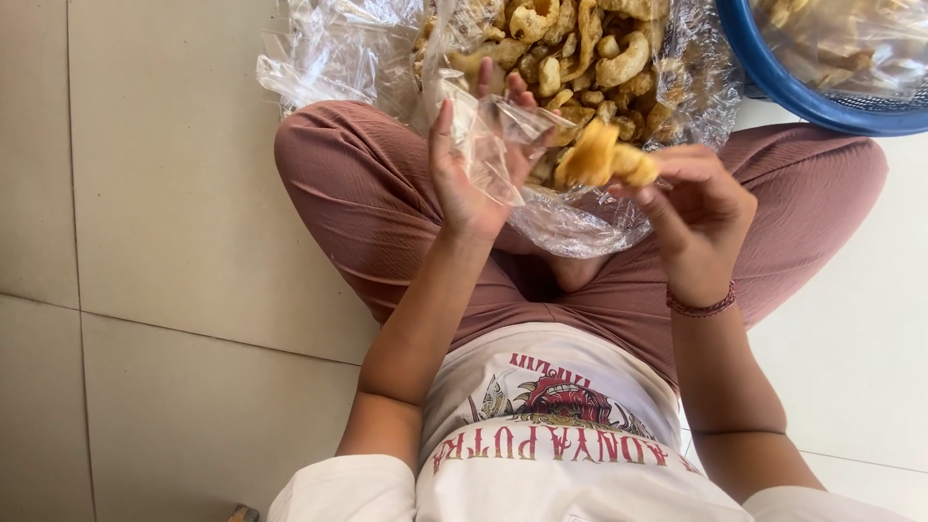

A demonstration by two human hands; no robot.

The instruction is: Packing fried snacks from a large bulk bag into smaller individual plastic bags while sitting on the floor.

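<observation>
Fingers (646, 198) of your right hand (701, 217) are pinching a small bunch of puffy golden-yellow curled crackers (604, 159), thumb on one side, fingertips on the other, with most of the bunch sticking out to the left of the grip. Your left hand (469, 169) is standing upright, fingers loosely together and pointing up, holding a small clear thin plastic bag (507, 130) against the palm; whether the thumb is pinching the film or only resting on it, I cannot tell.

The crackers are hanging just beside the small bag's mouth, above your lap, not yet inside it.

Handling call: these look airy, very light, rigid but brittle. You are gripping them as a cluster, so squeeze pressure is going onto the curled edges, likely the weakest spots. Better to be taking them across the thick body of the curl, light pinch, few pieces per grab. Surface probably dry and slightly oily, so some slip risk against the film.

The small bag is limp, crinkly, no stiffness of its own; the rim is the place to be holding it.

Outward from there: a large clear crumpled plastic sack (338, 53) full of the same crackers is lying open on the floor at your crossed legs in dusty-pink trousers (348, 193). A round blue plastic basket (773, 72) is sitting top right, holding more bagged crackers. Pale tiled floor (145, 193) all around.
</observation>
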